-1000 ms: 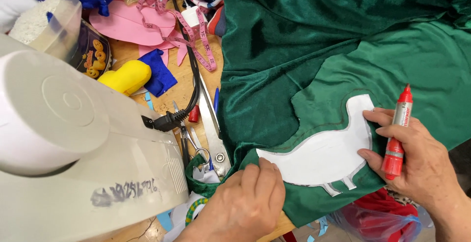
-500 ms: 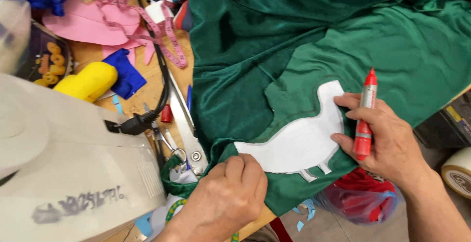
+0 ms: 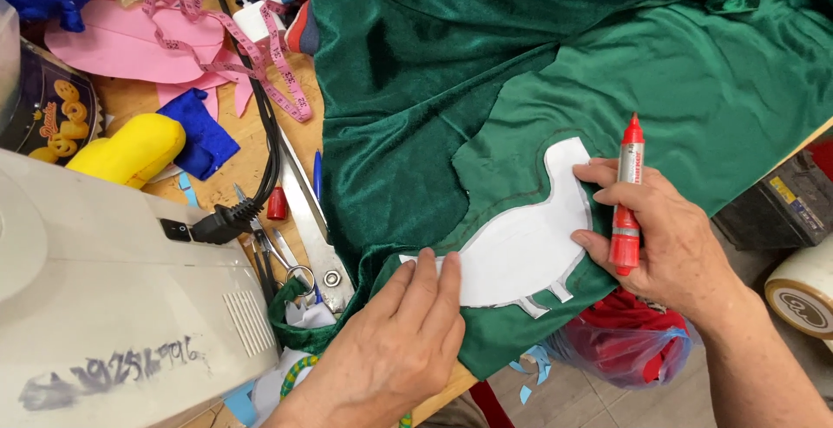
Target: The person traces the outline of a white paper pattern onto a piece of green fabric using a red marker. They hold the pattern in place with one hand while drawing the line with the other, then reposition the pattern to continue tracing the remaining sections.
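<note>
A white paper pattern [image 3: 528,237] shaped like a duck lies on green velvet fabric [image 3: 521,72] spread over the wooden table. My left hand [image 3: 401,341] presses flat on the pattern's lower left end, fingers together. My right hand [image 3: 664,237] rests against the pattern's right edge and grips a red marker [image 3: 627,198], held upright with its tip pointing away from me.
A cream sewing machine [image 3: 95,298] fills the lower left. Large scissors [image 3: 308,220], small snips, a black power cord, a pink measuring tape [image 3: 260,55], pink cut-outs, yellow and blue plush pieces lie left of the fabric. A red plastic bag [image 3: 620,337] and tape roll [image 3: 803,294] sit below the table edge.
The view has shifted so everything sits further left. My left hand moved up onto the pattern's lower end. My right hand still holds the marker at the pattern's right edge.
</note>
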